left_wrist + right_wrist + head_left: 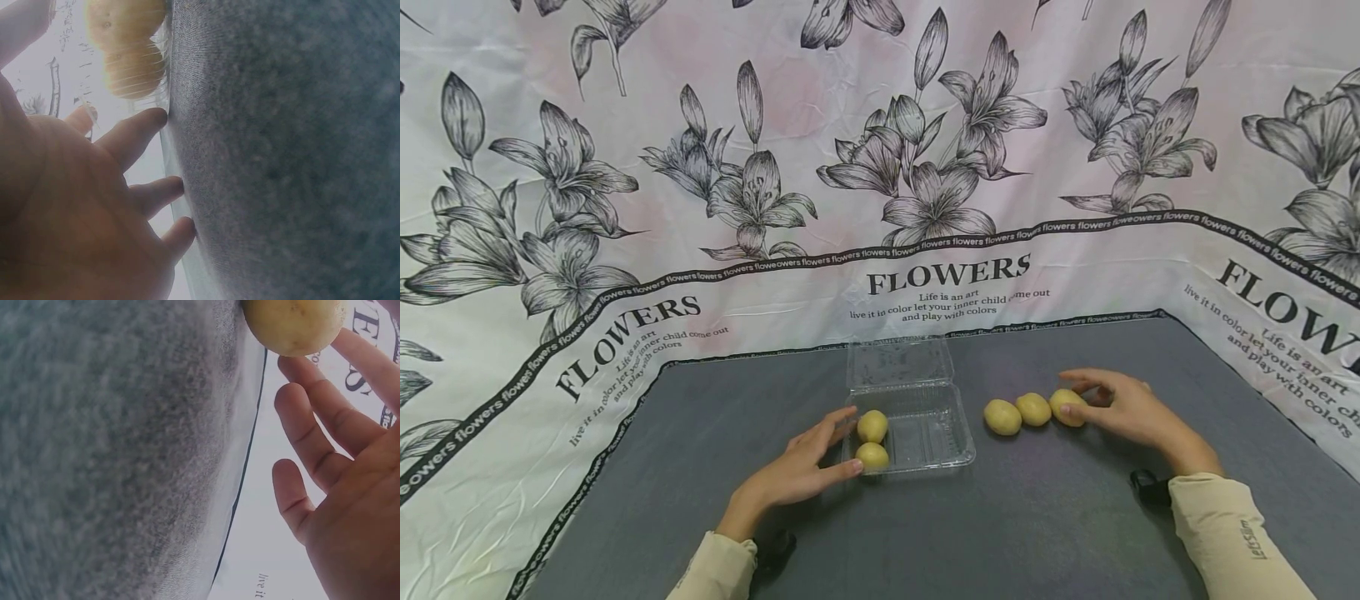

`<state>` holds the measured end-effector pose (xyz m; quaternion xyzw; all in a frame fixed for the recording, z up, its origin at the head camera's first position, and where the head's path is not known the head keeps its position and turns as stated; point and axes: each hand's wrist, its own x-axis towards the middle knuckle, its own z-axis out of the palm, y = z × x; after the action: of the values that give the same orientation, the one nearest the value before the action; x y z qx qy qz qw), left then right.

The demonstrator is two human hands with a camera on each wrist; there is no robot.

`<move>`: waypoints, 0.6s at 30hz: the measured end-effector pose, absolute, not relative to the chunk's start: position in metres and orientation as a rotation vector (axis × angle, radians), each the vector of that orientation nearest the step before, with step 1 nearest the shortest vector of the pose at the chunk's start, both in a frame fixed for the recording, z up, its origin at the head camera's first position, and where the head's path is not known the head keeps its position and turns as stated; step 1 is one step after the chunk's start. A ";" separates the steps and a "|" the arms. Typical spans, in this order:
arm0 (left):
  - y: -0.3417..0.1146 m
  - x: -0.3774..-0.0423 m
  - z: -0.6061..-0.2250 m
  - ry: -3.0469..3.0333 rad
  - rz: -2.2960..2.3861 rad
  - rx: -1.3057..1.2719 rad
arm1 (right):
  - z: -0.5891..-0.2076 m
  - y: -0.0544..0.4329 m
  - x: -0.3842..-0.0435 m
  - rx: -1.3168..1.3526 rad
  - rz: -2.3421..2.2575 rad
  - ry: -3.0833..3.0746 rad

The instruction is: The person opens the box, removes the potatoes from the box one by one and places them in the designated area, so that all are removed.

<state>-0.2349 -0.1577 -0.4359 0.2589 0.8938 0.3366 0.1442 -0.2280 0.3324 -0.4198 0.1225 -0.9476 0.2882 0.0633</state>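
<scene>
A clear plastic clamshell box (928,429) stands on the table with its lid (898,364) raised at the back. Two yellow potatoes sit along its left side, a rear potato (872,427) and a front potato (872,457). My left hand (805,462) is at the box's left side, fingers spread and thumb by the front corner. To the right of the box, three potatoes form a row: a left potato (1002,417), a middle potato (1033,409) and a right potato (1067,407). My right hand (1123,408) holds the right potato between thumb and fingers; its other fingers (300,428) are spread.
A dark grey cloth covers the table (1037,525). Behind and at both sides hangs a white curtain (775,308) with printed flowers and lettering, meeting the table's edge. A black strap (1150,487) is at the right wrist.
</scene>
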 end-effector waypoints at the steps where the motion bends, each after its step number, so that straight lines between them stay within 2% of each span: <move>1: -0.158 -0.235 -0.436 2.576 0.970 0.751 | -0.419 0.332 -0.228 0.373 0.870 -2.849; 18: -0.157 -0.234 -0.435 2.562 0.973 0.773 | -0.413 0.323 -0.227 0.413 0.804 -2.783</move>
<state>-0.2344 -0.1568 -0.4346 0.2687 0.8901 0.3379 0.1463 -0.2275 0.3234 -0.4128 0.1404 -0.9456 0.2732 0.1075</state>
